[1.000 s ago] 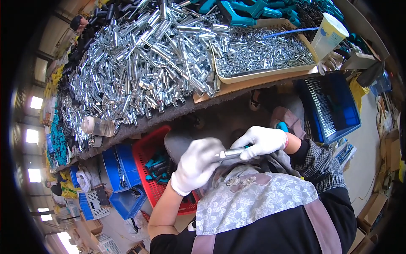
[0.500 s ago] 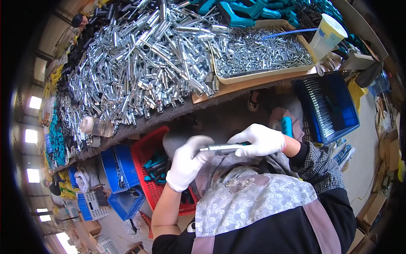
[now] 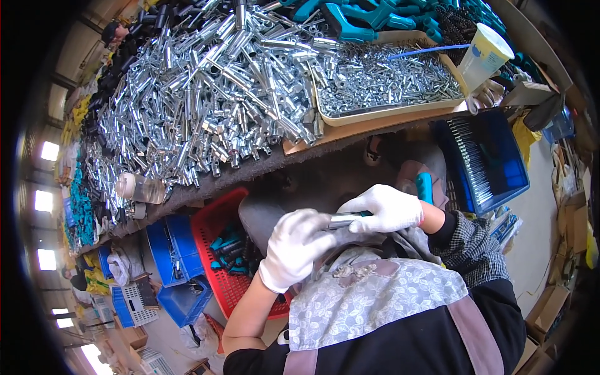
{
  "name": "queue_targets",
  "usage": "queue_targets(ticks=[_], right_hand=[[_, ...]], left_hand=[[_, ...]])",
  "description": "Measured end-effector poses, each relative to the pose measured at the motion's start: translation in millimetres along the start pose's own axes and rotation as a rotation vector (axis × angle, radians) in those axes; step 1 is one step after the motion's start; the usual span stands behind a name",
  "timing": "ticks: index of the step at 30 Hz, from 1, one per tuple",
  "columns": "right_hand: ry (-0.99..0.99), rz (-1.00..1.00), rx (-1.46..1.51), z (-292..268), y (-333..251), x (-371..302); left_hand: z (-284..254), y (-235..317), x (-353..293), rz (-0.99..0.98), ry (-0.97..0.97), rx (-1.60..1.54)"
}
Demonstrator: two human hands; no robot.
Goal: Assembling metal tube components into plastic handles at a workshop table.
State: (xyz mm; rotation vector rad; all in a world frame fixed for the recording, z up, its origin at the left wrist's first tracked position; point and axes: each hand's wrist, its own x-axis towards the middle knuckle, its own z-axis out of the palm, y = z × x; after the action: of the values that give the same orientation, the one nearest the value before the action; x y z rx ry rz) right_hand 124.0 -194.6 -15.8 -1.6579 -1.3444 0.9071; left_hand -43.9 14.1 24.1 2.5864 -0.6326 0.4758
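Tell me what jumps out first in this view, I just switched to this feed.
The huge heap of shiny metal tubes covering the bench at the top grabs the eye first, with a tray of small screws to its right. Below it, the white-gloved left hand and right hand meet on one short metal tube above the lap, beside a red basket on the floor.

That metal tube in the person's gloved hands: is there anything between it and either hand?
Nothing visible does. The left hand wraps one end of the metal tube and the right hand grips the other, both touching it directly through white gloves.
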Motion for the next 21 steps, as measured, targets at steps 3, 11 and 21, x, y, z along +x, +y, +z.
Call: queue_targets(ticks=[3,11,21], right_hand=[[0.02,0.017,-0.077,2.3,2.2,0.5],[0.013,-0.016,-0.064,2.4,5.0,0.4],[-0.008,-0.018,-0.077,3.7,3.9,-1.1]], left_hand=[[4.0,3.6,-7.4,-0.88,0.073,-0.638],[10.2,-2.4,-5.7,-0.209,0.048,-0.049],[15.4,-2.1,-3.9,-0.338,0.181,-0.222]])
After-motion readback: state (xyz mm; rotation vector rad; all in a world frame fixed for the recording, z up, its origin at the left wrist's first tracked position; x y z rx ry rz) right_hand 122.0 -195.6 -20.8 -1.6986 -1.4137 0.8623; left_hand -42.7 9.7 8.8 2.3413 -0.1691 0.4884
